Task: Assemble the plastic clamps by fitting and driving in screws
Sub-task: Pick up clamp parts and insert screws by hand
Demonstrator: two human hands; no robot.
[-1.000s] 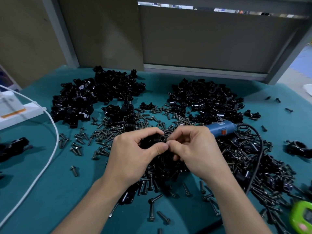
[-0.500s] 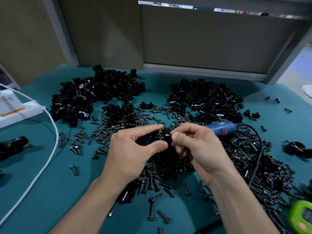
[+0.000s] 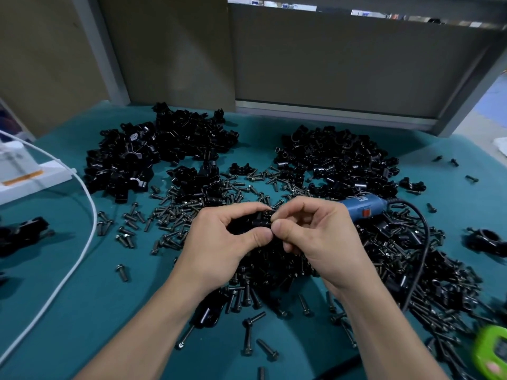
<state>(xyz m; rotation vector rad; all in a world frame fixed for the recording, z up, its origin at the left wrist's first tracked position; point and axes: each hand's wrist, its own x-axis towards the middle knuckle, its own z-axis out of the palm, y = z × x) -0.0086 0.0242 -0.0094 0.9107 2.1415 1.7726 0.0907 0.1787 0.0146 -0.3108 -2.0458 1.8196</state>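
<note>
Thumbs have closed together; my left hand grips the clamp over the screws, long axis left-right, its hole facing up, my right hand pinching its right end

**Near left:** bare teal tabletop, crossed only by a white cable and a stray screw.

**Left edge:** a white box and an assembled clamp.

**Rear:** a narrow bare lane between the left pile of clamp parts and the right pile of clamp parts.

**Centre:** blocked by the left hand and right hand, which meet on a black clamp above a dense screw heap.

**Right:** a blue electric screwdriver and its black cord lie among the screws.

**Near right corner:** a green device.
</note>
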